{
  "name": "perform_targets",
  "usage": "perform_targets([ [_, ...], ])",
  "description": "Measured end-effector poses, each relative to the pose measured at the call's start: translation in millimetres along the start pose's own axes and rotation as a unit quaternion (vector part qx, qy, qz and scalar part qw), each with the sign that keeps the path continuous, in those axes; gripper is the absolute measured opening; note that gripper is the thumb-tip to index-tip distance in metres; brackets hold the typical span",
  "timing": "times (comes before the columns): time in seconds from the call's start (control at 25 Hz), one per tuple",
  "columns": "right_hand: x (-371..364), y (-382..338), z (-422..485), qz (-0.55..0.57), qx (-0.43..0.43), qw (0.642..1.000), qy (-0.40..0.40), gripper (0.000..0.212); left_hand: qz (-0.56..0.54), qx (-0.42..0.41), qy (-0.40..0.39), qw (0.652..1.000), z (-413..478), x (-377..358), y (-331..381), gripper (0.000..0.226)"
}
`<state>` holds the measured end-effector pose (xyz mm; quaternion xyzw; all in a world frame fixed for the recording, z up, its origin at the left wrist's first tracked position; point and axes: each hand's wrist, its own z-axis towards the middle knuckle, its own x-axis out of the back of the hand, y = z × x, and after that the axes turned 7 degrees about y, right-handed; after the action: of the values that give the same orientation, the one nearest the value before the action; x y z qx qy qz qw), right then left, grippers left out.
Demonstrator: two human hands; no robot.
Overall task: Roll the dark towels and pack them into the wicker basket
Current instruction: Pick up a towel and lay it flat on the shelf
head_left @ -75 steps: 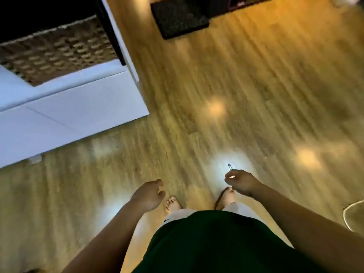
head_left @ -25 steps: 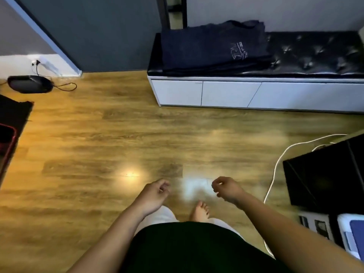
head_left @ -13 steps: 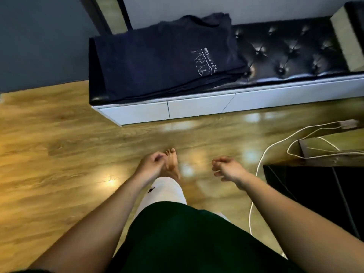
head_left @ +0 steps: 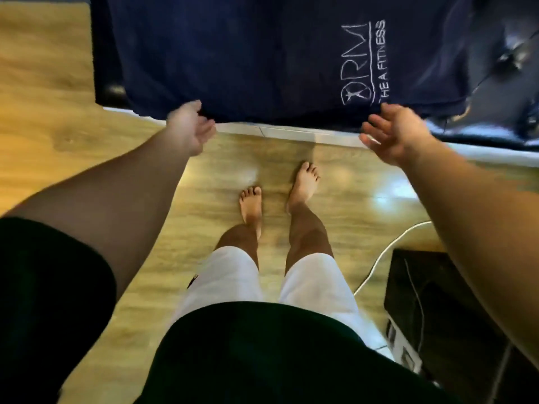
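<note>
A stack of dark navy towels (head_left: 248,53) with a white embroidered logo lies flat on the black tufted bench (head_left: 510,53), filling the top of the view. My left hand (head_left: 189,126) reaches the towels' near edge on the left, fingers spread and straight, touching or nearly touching the cloth. On the right, my right hand (head_left: 390,132) is just at the same near edge below the logo, fingers spread, holding nothing. The wicker basket is out of view.
The bench has a white drawer front (head_left: 285,132) along its lower edge. My bare feet stand on the wooden floor (head_left: 43,141) just before it. A white cable (head_left: 382,255) trails on the floor at right beside a black box (head_left: 437,301).
I have stepped up to the bench, so the towels now fill the top of the view. Both hands have risen from waist height to the towels' near edge and their fingers have spread.
</note>
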<state>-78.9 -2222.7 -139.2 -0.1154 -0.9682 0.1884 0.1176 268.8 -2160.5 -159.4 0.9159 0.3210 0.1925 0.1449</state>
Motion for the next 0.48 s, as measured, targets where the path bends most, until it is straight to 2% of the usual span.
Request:
perform_targets([
  [0.12,-1,-47,37,0.048,-0.052,0.998,0.002,0.027,-0.111,0.033,0.056,0.992,23,-1,16,0.045],
  [0.28,6,-91,42,0.068,-0.077,0.994,0.045,0.022,-0.235,0.013,0.094,0.967,23,8,43,0.027],
  [0.36,12,-121,30,0.091,-0.049,0.994,0.028,0.019,-0.292,-0.03,0.086,0.952,6,16,68,0.016],
  [0.44,15,-164,11,0.122,0.017,0.992,-0.009,0.011,-0.363,-0.053,0.066,0.928,-9,20,120,0.023],
  [0.48,14,-185,-2,0.143,0.058,0.987,-0.034,0.008,-0.372,-0.094,0.033,0.923,-26,32,144,0.024],
])
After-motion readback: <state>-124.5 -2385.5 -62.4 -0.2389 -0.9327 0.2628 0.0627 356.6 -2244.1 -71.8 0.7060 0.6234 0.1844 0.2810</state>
